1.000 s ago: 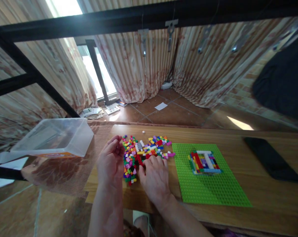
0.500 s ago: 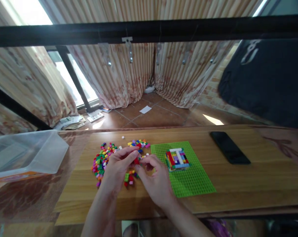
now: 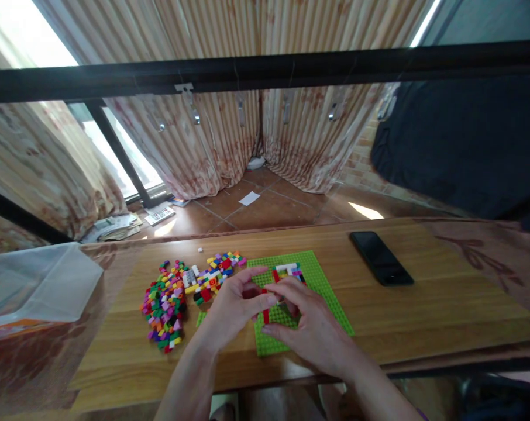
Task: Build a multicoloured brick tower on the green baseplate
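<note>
A long narrow red toy brick [image 3: 265, 316] is upheld over the left part of the green baseplate [image 3: 322, 286]. My right hand [image 3: 311, 313] pinches it between thumb and fingers. My left hand [image 3: 234, 307] is closed at the same brick, its thumb lying across the middle. Behind the right hand, a low block build [image 3: 286, 268] of white, red and other colours stands on the baseplate; its near part is hidden by that hand.
Loose coloured bricks [image 3: 166, 304] form a heap on the wooden table [image 3: 120, 351], left of my hands. A black phone [image 3: 381, 257] lies at the right. At the far left is a translucent plastic bin [image 3: 41, 286]. A dark bar [image 3: 256, 73] crosses beyond the table.
Both hands have moved from the brick pile rightwards to over the baseplate, bringing a red brick along. The view has turned somewhat right, and more of the pile shows.
</note>
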`<state>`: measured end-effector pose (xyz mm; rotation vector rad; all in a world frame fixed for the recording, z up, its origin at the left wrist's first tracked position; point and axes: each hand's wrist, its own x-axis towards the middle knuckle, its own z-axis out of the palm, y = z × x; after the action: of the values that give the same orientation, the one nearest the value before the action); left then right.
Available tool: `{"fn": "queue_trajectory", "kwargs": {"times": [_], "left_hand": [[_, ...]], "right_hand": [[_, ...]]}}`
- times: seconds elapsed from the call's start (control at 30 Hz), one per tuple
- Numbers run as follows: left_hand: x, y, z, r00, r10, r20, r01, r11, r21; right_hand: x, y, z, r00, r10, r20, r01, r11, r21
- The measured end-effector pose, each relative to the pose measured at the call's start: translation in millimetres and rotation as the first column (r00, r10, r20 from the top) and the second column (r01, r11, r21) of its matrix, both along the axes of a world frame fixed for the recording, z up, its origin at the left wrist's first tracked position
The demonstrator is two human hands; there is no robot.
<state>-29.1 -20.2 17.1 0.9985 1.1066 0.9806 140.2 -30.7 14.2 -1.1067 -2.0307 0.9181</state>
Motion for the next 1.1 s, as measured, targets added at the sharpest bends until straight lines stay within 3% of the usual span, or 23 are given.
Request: {"fn": "queue_trajectory", "kwargs": {"times": [0.13, 0.23, 0.3, 0.43, 0.6, 1.1], "left_hand": [[12, 5, -3.1, 0.999, -0.033, -0.016, 0.033, 0.999, 0.032], [17, 12, -9.0, 0.994, 0.064, -0.086, -0.060, 0.997, 0.049], [19, 16, -15.1, 0.976, 0.160, -0.151, -0.150, 0.986, 0.074], [20, 24, -29.1, 0.936, 0.238, -0.260, -0.209, 0.968, 0.136], [20, 30, -39.6, 0.918, 0.263, -0.298, -0.220, 0.961, 0.168], [23, 29, -37.0, 0.940, 0.231, -0.252, -0.204, 0.971, 0.128]], "right_hand": [[19, 6, 2.0, 0.998, -0.051, -0.030, 0.053, 0.998, 0.045], [45, 21, -7.1, 0.983, -0.172, -0.067, 0.174, 0.984, 0.033], [65, 33, -18.4, 0.967, -0.234, -0.104, 0.232, 0.972, -0.031], [92, 52, -40.4, 0.961, -0.219, -0.170, 0.170, 0.950, -0.263], [87, 59, -48.0, 0.934, -0.178, -0.309, 0.039, 0.913, -0.406], [76, 60, -45.7, 0.899, -0.134, -0.416, -0.112, 0.849, -0.516]]}}
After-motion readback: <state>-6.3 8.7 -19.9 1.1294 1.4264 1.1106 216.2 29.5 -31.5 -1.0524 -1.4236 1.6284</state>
